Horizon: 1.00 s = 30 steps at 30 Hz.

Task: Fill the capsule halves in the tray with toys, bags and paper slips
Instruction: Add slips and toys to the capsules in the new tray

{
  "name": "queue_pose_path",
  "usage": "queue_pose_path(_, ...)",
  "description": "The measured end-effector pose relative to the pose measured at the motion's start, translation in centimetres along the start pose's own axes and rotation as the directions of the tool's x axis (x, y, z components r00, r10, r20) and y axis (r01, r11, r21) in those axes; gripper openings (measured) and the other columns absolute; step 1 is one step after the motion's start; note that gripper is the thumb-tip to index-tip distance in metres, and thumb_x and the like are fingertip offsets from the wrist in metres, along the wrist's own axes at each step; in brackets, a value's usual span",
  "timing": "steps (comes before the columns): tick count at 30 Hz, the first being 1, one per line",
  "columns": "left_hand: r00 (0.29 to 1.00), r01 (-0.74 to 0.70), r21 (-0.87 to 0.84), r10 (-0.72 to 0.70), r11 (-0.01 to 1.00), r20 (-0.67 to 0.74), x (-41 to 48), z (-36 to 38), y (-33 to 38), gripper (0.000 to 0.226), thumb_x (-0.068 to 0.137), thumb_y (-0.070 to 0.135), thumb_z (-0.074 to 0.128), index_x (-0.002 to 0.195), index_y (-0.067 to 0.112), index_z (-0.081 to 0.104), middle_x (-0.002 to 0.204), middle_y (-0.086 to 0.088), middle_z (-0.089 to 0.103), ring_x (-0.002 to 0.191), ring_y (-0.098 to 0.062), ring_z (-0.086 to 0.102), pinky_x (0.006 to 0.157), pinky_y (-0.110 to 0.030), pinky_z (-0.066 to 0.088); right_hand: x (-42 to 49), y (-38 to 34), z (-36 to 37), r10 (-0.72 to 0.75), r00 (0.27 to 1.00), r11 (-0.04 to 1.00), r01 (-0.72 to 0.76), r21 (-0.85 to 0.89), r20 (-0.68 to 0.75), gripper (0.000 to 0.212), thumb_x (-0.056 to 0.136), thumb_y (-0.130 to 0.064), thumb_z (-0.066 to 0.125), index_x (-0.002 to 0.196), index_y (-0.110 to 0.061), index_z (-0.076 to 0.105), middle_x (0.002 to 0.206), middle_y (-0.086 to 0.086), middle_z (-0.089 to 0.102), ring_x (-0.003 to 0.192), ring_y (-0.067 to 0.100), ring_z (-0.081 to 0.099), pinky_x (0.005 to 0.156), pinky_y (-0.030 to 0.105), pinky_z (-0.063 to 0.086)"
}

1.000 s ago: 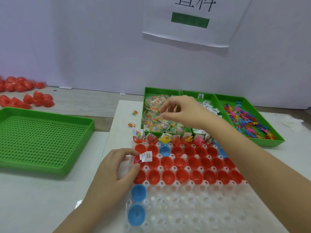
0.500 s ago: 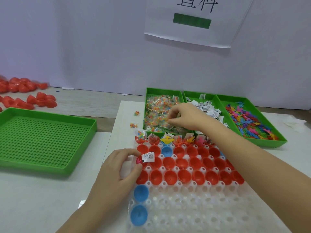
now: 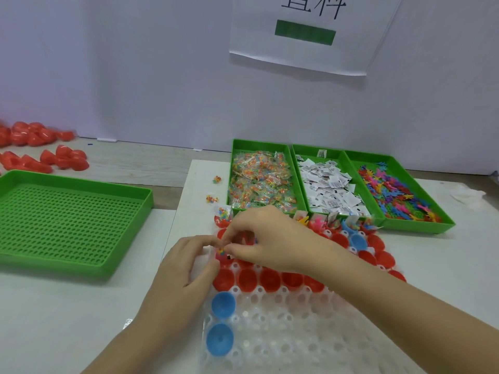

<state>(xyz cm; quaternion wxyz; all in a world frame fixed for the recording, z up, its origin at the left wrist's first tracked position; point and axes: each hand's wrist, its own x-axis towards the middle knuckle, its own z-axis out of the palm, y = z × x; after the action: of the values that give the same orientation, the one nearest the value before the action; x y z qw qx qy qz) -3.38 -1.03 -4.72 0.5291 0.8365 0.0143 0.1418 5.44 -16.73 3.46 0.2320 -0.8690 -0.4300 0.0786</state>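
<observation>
Bag: clear bag [image 3: 221, 249] of coloured beads, over the red halves [image 3: 247, 279] at the left edge of the tray [image 3: 283, 333].
Right hand [image 3: 272, 238]: thumb and forefinger pinch the bag.
Left hand [image 3: 186, 263]: fingers curled against the bag; grip cannot be told.
Behind the tray: three green bins [image 3: 328, 184] of bags, slips and toys.
Left of the tray: a mesh tray [image 3: 67, 222].

Glossy plastic capsule halves [image 3: 247, 279], clear plastic tray [image 3: 297, 333], paper slips [image 3: 328, 188].

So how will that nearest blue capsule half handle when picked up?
The blue capsule half looks hollow and thin-walled, so probably light and stiff. Its rounded bowl would likely rock or roll outside the tray.
</observation>
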Motion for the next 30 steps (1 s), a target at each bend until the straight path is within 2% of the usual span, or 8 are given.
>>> queue_pose_path(5,1.000,-0.004,0.012,0.004,1.000,-0.001,0.1,0.1,0.0,0.033,0.077,0.031,0.056,0.103,0.050,0.055,0.104,0.024,0.057,0.105,-0.001,0.053,0.085,-0.023,0.040,0.4,-0.5,0.4,0.033,0.998,0.998,-0.030,-0.056,0.052,0.015,0.087,-0.025,0.065,0.097,-0.018,0.073,0.083,-0.003,0.066,0.075,0.010,0.055,0.071,0.027,0.045)
queue_pose_path(12,1.000,-0.010,-0.008,0.010,1.000,-0.012,0.1,0.2,-0.1,0.023,0.077,0.030,0.058,0.096,0.042,0.062,0.101,0.022,0.058,0.103,-0.002,0.054,0.085,-0.027,0.041,0.9,-1.0,0.0,0.080,0.990,0.990,-0.066,-0.123,0.116,0.010,0.085,-0.024,0.065,0.091,-0.023,0.073,0.069,-0.014,0.052,0.068,0.006,0.051,0.066,0.026,0.044)
queue_pose_path(15,1.000,-0.007,-0.013,0.007,1.000,-0.013,0.1,0.2,0.0,0.028,0.076,0.030,0.058,0.100,0.045,0.060,0.102,0.021,0.058,0.104,-0.003,0.054,0.086,-0.026,0.040,0.8,-1.0,-0.1,0.084,0.991,0.984,-0.066,-0.165,0.101,0.010,0.083,-0.025,0.065,0.090,-0.022,0.072,0.066,-0.014,0.051,0.068,0.006,0.050,0.067,0.022,0.033)
queue_pose_path(17,1.000,-0.009,-0.005,0.009,1.000,-0.012,0.1,0.2,0.0,0.028,0.077,0.031,0.058,0.100,0.044,0.060,0.101,0.021,0.058,0.104,-0.003,0.054,0.085,-0.026,0.040,0.9,-1.3,0.1,0.069,0.993,0.968,-0.045,-0.246,0.093,0.013,0.083,-0.026,0.063,0.090,-0.021,0.072,0.074,-0.011,0.058,0.075,0.012,0.054,0.074,0.023,0.029)
queue_pose_path(20,1.000,-0.014,0.006,0.014,1.000,-0.013,0.1,0.2,-0.1,0.025,0.075,0.033,0.056,0.097,0.044,0.061,0.101,0.022,0.058,0.103,-0.001,0.054,0.084,-0.025,0.040,1.1,-1.6,0.4,0.027,0.992,0.937,0.017,-0.349,0.120,0.016,0.087,-0.027,0.060,0.097,-0.021,0.072,0.089,-0.004,0.066,0.088,0.017,0.058,0.083,0.030,0.037)
queue_pose_path(24,1.000,-0.010,0.023,0.010,1.000,-0.001,0.1,0.0,0.0,0.031,0.074,0.031,0.056,0.099,0.050,0.058,0.104,0.027,0.056,0.105,0.004,0.052,0.085,-0.023,0.040,0.5,-1.2,-0.6,0.067,0.985,0.983,-0.037,-0.182,0.162,0.021,0.088,-0.031,0.066,0.107,-0.024,0.071,0.083,-0.007,0.063,0.078,0.008,0.055,0.069,0.022,0.034)
queue_pose_path(27,1.000,-0.011,0.027,0.011,1.000,0.003,0.2,0.1,0.0,0.032,0.075,0.032,0.056,0.101,0.050,0.058,0.105,0.027,0.056,0.105,0.005,0.051,0.085,-0.021,0.038,-0.6,-0.3,-1.5,0.098,0.995,0.995,-0.098,-0.015,0.010,0.026,0.085,-0.036,0.069,0.109,-0.026,0.069,0.079,-0.009,0.061,0.073,0.005,0.055,0.067,0.019,0.043)
queue_pose_path(30,1.000,-0.003,0.025,0.003,1.000,-0.005,0.1,0.2,-0.2,0.031,0.075,0.032,0.055,0.102,0.045,0.060,0.105,0.025,0.056,0.107,0.003,0.050,0.085,-0.023,0.038,-1.3,0.6,-1.6,0.156,0.983,0.986,-0.160,-0.035,-0.102,0.023,0.088,-0.037,0.064,0.108,-0.026,0.069,0.080,-0.013,0.055,0.076,0.003,0.052,0.071,0.022,0.043)
